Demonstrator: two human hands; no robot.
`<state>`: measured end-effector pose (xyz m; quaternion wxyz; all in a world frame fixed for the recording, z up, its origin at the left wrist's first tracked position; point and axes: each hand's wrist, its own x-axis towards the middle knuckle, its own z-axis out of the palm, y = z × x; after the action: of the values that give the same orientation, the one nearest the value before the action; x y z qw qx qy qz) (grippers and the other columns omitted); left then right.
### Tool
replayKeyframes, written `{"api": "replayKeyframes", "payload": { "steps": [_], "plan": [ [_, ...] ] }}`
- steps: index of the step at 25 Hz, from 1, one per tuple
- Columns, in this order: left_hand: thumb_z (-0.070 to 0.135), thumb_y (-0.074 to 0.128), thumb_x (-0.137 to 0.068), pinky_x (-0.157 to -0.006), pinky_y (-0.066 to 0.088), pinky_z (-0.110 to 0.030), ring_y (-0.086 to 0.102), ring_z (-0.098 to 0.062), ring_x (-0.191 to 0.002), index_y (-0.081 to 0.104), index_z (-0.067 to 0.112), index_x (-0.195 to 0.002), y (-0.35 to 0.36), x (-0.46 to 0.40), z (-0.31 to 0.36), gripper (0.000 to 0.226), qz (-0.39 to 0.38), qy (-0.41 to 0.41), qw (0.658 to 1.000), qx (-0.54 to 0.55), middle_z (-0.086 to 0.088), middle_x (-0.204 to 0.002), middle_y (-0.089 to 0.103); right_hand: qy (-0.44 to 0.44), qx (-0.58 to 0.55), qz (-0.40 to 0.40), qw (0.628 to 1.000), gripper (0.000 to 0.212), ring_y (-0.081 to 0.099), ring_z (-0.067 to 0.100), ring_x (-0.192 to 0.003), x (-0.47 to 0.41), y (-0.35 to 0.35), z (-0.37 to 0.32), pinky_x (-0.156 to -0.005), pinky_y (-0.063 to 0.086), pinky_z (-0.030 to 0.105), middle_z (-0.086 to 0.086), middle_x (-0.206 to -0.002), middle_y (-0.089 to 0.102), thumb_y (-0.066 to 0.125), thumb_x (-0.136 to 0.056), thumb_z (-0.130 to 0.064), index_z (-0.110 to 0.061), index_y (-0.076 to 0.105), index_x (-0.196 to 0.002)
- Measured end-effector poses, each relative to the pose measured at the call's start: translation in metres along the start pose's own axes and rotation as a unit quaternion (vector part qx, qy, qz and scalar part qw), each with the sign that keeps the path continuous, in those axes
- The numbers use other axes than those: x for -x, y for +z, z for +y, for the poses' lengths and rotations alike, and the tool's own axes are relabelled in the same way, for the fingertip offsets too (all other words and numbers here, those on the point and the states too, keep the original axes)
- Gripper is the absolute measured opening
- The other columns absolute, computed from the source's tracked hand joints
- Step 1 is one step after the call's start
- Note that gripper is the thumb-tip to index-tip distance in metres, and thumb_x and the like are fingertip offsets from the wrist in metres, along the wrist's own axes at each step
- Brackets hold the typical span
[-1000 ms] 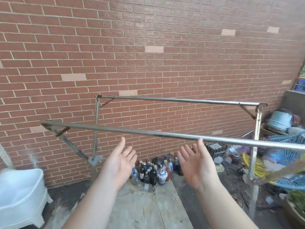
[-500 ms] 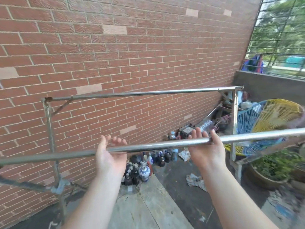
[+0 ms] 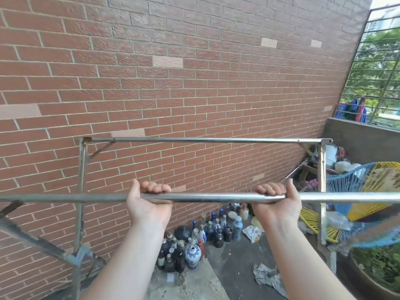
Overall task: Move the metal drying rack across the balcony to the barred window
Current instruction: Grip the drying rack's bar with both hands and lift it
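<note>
- Metal drying rack (image 3: 205,140) fills the middle of the frame: its far rail runs level in front of the brick wall (image 3: 173,72), its near rail (image 3: 205,197) crosses the frame from the left edge to the right edge
- The left hand (image 3: 149,204) and right hand (image 3: 276,202) sit side by side on the near rail, just right of centre, with a bare stretch of tube between them
- Both sets of fingers are wrapped over the top of the tube and closed round it, palms underneath and facing the camera
- The frame looks like stiff welded tube with corner braces, so it should shift as one rigid piece; likely awkward by its length more than by its weight
- The smooth bright rail may be slippery; a wide two-handed hold near the middle, as here, should keep it balanced
- The barred window (image 3: 376,68) is in the upper right of the frame, well apart from the hands
- Between rack and window lie clutter to watch: a cluster of bottles (image 3: 194,241) at the foot of the wall, crumpled paper (image 3: 268,276) on the floor, a blue and yellow woven chair (image 3: 372,187) at the right edge
</note>
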<state>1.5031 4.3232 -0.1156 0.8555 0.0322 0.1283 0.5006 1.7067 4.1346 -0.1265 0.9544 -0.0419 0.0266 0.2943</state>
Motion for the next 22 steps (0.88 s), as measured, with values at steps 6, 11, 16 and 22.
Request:
{"api": "replayKeyframes", "payload": {
  "steps": [6, 11, 16, 22],
  "plan": [
    [0.024, 0.054, -0.091, -0.045, 0.034, -0.026, 0.03, -0.013, -0.042, 0.041, 0.023, -0.056, 0.044, -0.028, -0.005, 0.037, -0.007, 0.006, 1.0, 0.016, 0.01, -0.055, 0.03, 0.05, 0.02, -0.032, 0.998, 0.034, 0.023, 0.013, -0.046, -0.037, 0.04, 0.001, -0.05, 0.032, 0.028, -0.01, -0.052, 0.027, 0.06, -0.079, -0.017, -0.024, 0.034, -0.058],
    [0.017, 0.05, -0.088, -0.047, 0.034, -0.026, 0.029, -0.013, -0.042, 0.039, 0.023, -0.057, 0.076, -0.015, -0.006, 0.033, -0.048, 0.032, 0.998, 0.017, 0.009, -0.053, 0.03, 0.065, 0.015, -0.088, 0.994, 0.033, 0.025, 0.013, -0.046, -0.047, 0.072, -0.01, -0.051, 0.034, 0.03, -0.01, -0.053, 0.027, 0.058, -0.08, -0.015, -0.024, 0.033, -0.061],
    [0.016, 0.047, -0.089, -0.048, 0.035, -0.026, 0.029, -0.013, -0.043, 0.039, 0.022, -0.058, 0.083, 0.003, 0.002, 0.033, -0.07, 0.061, 0.996, 0.014, 0.009, -0.054, 0.029, 0.09, 0.013, -0.129, 0.987, 0.034, 0.026, 0.012, -0.044, -0.048, 0.083, -0.005, -0.052, 0.035, 0.029, -0.01, -0.049, 0.028, 0.051, -0.088, -0.018, -0.025, 0.031, -0.062],
    [0.015, 0.047, -0.089, -0.048, 0.035, -0.026, 0.029, -0.013, -0.042, 0.038, 0.023, -0.059, 0.085, 0.025, 0.03, 0.033, -0.085, 0.126, 0.988, 0.015, 0.009, -0.052, 0.029, 0.128, 0.03, -0.169, 0.977, 0.034, 0.025, 0.014, -0.044, -0.042, 0.099, 0.018, -0.054, 0.034, 0.03, -0.009, -0.049, 0.026, 0.054, -0.081, -0.015, -0.025, 0.029, -0.061]
  ]
}}
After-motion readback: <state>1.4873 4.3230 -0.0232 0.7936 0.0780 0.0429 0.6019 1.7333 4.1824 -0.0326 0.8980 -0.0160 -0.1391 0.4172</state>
